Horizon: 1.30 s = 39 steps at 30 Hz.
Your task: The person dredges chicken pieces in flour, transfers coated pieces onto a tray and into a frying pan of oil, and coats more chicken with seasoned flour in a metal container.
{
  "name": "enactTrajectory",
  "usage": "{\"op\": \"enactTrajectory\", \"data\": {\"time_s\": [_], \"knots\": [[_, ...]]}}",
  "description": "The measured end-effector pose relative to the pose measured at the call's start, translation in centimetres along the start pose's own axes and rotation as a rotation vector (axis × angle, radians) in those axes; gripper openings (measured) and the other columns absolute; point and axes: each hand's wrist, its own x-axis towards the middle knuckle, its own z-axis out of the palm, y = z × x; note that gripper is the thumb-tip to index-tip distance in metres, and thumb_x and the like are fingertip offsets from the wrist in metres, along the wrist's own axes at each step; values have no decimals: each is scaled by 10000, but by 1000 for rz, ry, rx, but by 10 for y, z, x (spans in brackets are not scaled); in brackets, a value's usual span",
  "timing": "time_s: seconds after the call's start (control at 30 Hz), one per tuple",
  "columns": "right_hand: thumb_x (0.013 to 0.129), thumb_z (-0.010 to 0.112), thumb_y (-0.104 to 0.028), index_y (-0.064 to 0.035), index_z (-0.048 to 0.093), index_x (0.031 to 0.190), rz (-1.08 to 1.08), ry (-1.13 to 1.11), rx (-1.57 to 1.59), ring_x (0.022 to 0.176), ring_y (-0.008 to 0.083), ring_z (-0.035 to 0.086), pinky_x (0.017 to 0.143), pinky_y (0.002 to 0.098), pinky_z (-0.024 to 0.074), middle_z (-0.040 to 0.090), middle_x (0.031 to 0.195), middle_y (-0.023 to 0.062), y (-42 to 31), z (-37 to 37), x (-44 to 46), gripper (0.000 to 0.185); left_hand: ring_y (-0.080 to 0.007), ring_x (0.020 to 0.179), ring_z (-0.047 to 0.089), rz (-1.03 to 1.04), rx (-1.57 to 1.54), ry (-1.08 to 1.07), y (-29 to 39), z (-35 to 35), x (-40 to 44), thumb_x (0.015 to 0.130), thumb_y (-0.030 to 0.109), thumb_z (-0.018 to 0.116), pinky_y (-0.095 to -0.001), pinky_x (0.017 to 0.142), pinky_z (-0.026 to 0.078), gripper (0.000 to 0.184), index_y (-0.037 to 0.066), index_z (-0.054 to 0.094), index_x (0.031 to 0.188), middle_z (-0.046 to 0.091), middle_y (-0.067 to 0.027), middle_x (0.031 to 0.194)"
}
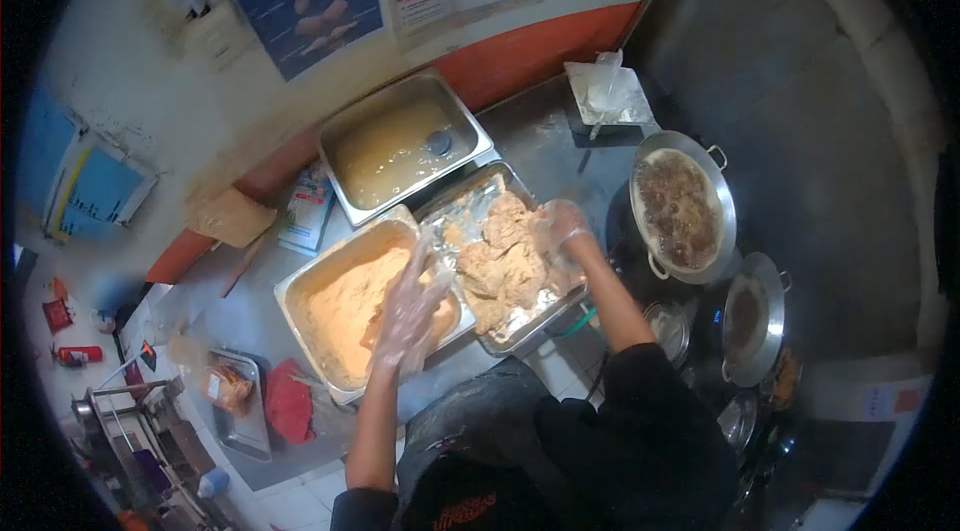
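Note:
My left hand [408, 306], in a clear plastic glove, is over the right side of a steel pan [290, 306] of pale orange breading flour [350, 306]. Its fingers are stretched out and apart, and I see nothing held in them. A breaded piece, partly hidden, shows beside that hand in the flour. My right hand [566, 229], gloved too, is at the right edge of a pile of breaded chicken pieces [505, 251]. Those pieces lie on a foil-lined tray [525, 331]. The right fingers are blurred by the glove, so their grip is unclear.
Behind stands a steel pan of cloudy liquid [385, 156]. At right, a wok [683, 206] holds bubbling oil with food in it, and a second wok [752, 321] sits nearer. A small tray [238, 406] with a bagged item and a red cloth [290, 401] lie left.

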Motion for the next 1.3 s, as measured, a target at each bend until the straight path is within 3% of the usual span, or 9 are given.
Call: {"op": "enactTrajectory", "data": {"time_s": [0.2,0.27,0.53,0.63,0.77,0.83,0.9,0.97,1.3], "knots": [[796,680,-453,23,592,1188,158,380,101,1081,394,615,947,447,483,655,1118,246,-7,-8,-22,623,-416,1089,618,111,666,-85,-50,97,164,802,419,676,-447,961,485,672,33,548,1336,619,-286,1207],[806,668,-452,26,580,1205,129,148,163,1116,389,599,961,444,476,633,1167,245,15,-2,-14,628,-391,1072,624,-57,797,-138,-78,124,203,789,406,672,-438,955,487,560,35,636,1207,643,-264,1162],[823,666,-456,23,560,1244,13,1,334,1185,390,555,993,451,457,569,1280,259,28,24,-4,646,-384,788,683,48,602,-38,-84,125,222,765,319,678,-466,715,519,335,-10,711,822,684,-252,828],[862,654,-446,22,592,1214,-46,299,511,1199,372,554,979,431,471,556,1300,271,38,77,9,588,-402,731,666,59,589,-54,-43,117,205,747,251,676,-481,665,499,287,-34,693,779,654,-274,791],[937,625,-387,27,587,1246,-336,395,491,1012,212,598,900,319,505,634,1184,117,-1,58,25,517,-410,716,648,232,761,18,-41,106,196,733,193,661,-478,645,485,233,-35,681,778,621,-289,788],[938,630,-380,26,597,1252,185,-24,1590,957,203,616,881,320,513,665,1138,103,-25,15,17,515,-409,731,650,274,819,17,-52,113,203,730,183,658,-474,650,487,210,-19,684,781,623,-279,790],[921,633,-380,-28,625,1246,235,-53,1525,996,284,653,896,379,515,673,1160,183,-25,-10,15,479,-409,736,645,179,728,-64,-64,120,208,739,200,662,-476,674,490,222,-13,687,798,629,-277,818],[904,619,-424,-93,646,1236,-139,176,656,1047,366,640,916,440,501,640,1192,232,-10,41,48,470,-395,733,645,220,674,11,-63,131,207,766,235,669,-463,685,491,260,-15,695,835,642,-268,816],[861,646,-503,-11,640,1178,-410,-107,208,1054,386,631,947,453,484,647,1148,254,-38,24,74,585,-181,680,542,-151,181,156,-74,125,214,962,528,527,-374,653,435,573,-2,676,803,587,-78,677]]}}
